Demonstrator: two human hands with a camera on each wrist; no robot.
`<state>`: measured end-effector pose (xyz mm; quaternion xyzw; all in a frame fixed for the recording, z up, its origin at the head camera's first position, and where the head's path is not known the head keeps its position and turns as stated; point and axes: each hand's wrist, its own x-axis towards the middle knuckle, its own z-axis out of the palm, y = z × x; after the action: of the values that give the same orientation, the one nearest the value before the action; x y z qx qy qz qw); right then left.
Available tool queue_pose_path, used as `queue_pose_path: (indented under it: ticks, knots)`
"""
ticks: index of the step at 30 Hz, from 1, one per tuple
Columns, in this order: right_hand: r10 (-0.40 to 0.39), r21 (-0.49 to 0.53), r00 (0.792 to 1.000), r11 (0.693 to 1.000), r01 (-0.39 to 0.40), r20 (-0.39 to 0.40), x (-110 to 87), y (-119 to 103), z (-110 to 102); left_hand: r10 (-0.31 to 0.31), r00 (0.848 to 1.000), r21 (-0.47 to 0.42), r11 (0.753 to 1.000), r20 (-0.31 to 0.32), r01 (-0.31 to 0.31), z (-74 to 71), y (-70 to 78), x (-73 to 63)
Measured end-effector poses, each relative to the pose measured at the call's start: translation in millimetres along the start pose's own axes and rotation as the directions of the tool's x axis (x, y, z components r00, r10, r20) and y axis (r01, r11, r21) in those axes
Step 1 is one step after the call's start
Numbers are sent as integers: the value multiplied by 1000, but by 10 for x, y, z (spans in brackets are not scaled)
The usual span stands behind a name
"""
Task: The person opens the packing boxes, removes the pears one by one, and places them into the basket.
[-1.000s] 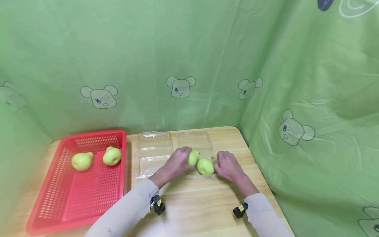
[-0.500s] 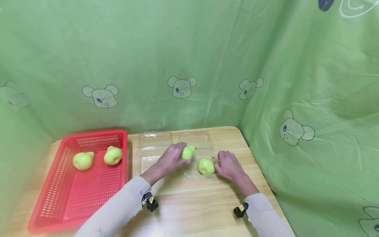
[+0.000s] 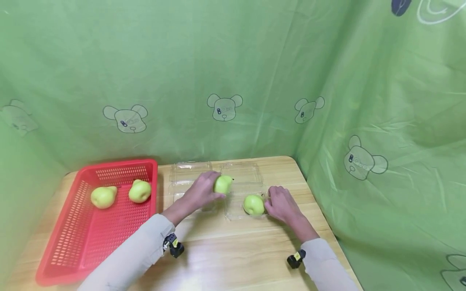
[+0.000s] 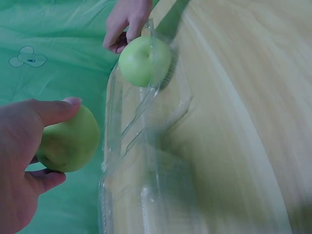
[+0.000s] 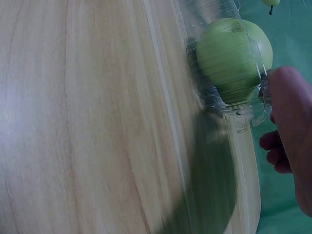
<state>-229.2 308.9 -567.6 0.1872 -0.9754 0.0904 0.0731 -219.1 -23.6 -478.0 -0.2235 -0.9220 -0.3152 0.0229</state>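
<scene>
My left hand (image 3: 199, 190) grips a green pear (image 3: 223, 184) from its left side, thumb and fingers around it. It hovers above the area between two clear plastic clamshell boxes, with the stem pointing right. Another green pear (image 3: 253, 205) lies in the right end of the right clamshell box (image 3: 234, 208). Beside that pear, my right hand (image 3: 283, 205) pinches the box's right edge; in the right wrist view, the thumb is at the clear rim (image 5: 261, 92) and the other fingers are curled. The fingertips on the rim are partly hidden.
A red plastic basket (image 3: 154, 194) stands at the left with two green pears (image 3: 103, 197) near its far end. The left clamshell box (image 3: 191, 171) lies open, partly behind my left hand. Wooden table (image 3: 233, 250) extends in front; a green curtain (image 3: 174, 72) hangs behind.
My left hand has lifted the pear out of the right clamshell box and moved it left. The other pear and my right hand have stayed in place.
</scene>
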Motion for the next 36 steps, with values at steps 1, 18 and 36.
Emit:
queue_pose_path:
  ticks: [1,18,36]
  knots:
    - [-1,-2,1000,1000,1,1,0,2,3,4,1000,-4,1000,-6,-4,-20,-14,-7]
    - [-15,-10,1000,1000,15,-6,11,8,11,-9,1000,48,999,-8,9,-343,-119,-100]
    - [-18,-15,1000,1000,18,-13,16,30,37,-63,998,18,998,-9,64,-585,-224,-232]
